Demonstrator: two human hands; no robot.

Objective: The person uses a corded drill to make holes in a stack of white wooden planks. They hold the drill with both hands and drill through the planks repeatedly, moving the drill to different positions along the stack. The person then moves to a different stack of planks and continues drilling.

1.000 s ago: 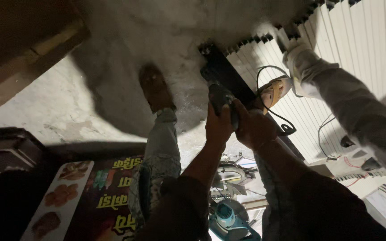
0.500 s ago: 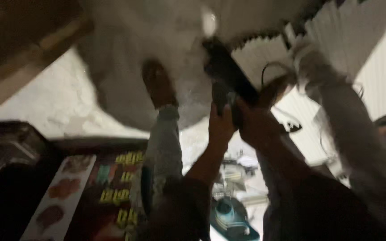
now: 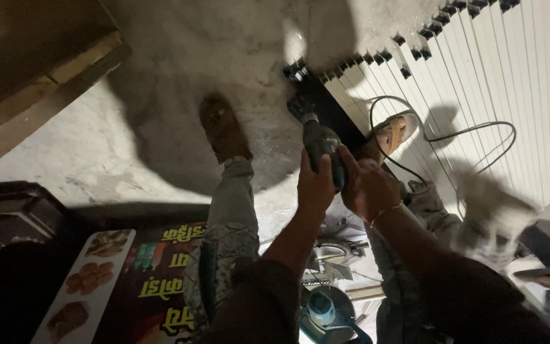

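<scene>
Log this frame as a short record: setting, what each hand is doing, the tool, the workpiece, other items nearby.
Setting: dim workshop, concrete floor, seen from above.
Left hand: left hand wraps the body of a dark power tool.
Right hand: right hand grips the same tool from the other side; a thin bracelet at the wrist.
Tool: its head points down at a dark bar; a black cord loops away.
Workpiece: white slats lying side by side on the floor.
Nearby: teal circular saw, printed food banner.

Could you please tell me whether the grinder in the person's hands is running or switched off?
Cannot tell. Both the left hand and right hand grip the grinder, but its head is too dark to show any spin or sparks.
</scene>
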